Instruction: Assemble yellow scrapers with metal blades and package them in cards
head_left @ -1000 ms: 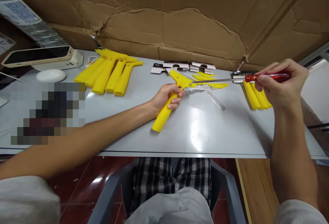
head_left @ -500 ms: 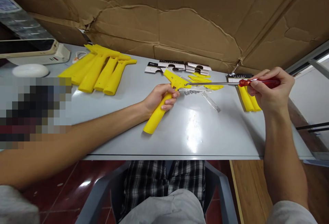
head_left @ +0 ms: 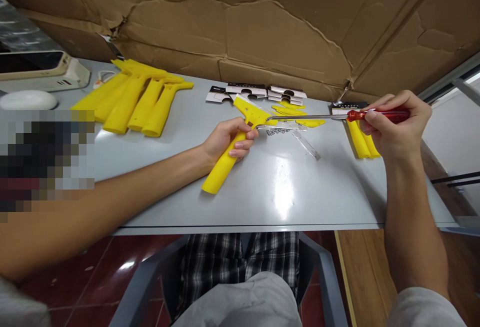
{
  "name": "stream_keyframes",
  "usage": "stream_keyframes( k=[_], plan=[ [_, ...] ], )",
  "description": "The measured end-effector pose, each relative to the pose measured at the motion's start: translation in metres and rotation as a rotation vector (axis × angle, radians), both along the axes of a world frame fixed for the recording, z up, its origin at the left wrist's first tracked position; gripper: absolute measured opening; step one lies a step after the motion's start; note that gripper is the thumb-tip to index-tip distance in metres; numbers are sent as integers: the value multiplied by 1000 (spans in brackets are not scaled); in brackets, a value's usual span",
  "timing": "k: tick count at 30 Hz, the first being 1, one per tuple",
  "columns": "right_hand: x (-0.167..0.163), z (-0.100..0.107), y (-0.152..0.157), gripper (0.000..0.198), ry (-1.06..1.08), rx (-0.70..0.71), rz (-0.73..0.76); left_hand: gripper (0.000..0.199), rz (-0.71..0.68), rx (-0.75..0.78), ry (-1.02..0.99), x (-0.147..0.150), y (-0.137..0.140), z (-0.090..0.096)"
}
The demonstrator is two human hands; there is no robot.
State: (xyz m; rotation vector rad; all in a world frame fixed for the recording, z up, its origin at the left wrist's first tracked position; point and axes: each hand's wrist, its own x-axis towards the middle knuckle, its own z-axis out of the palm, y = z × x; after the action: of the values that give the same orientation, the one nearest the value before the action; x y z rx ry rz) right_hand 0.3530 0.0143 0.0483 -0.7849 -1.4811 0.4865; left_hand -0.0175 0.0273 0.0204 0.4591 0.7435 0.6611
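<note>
My left hand (head_left: 229,139) is wrapped round the grip of a yellow scraper handle (head_left: 218,171), its T-shaped head pointing away from me. A screwdriver (head_left: 339,116) with a red handle lies nearly level in the closed fingers of my right hand (head_left: 407,124). Its tip meets the right arm of the scraper's head; any screw there is too small to make out. Just beyond my left hand are a pile of small screws (head_left: 278,131), a loose metal strip (head_left: 306,145) and several flat yellow pieces (head_left: 288,112).
Several yellow scraper handles (head_left: 137,98) lie in a row at the left. Black-and-white cards (head_left: 245,90) stand along the cardboard wall (head_left: 277,37). Two more yellow handles (head_left: 360,141) lie right, beside another card. A white oval object (head_left: 28,100) and a phone (head_left: 30,62) are far left.
The view has shifted slightly, so the table things appear a little further left and higher. Both hands keep their holds, and the screwdriver tip stays at the scraper's head.
</note>
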Motion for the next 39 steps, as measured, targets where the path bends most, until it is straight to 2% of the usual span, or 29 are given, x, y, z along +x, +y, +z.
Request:
stream_keyframes(
  k=[8,22,31,39],
  plan=[
    [-1,0,1,48,-21,-6,-18,19,0,-2,5,-1,1,-1],
    [4,-3,1,39,-54,40,-2,22,3,-67,-30,-2,1,0],
    [3,-2,2,50,-61,37,-49,22,14,-73,-37,0,0,2],
    [2,-1,1,42,-62,53,-14,22,5,-61,-34,-1,1,0]
  ],
)
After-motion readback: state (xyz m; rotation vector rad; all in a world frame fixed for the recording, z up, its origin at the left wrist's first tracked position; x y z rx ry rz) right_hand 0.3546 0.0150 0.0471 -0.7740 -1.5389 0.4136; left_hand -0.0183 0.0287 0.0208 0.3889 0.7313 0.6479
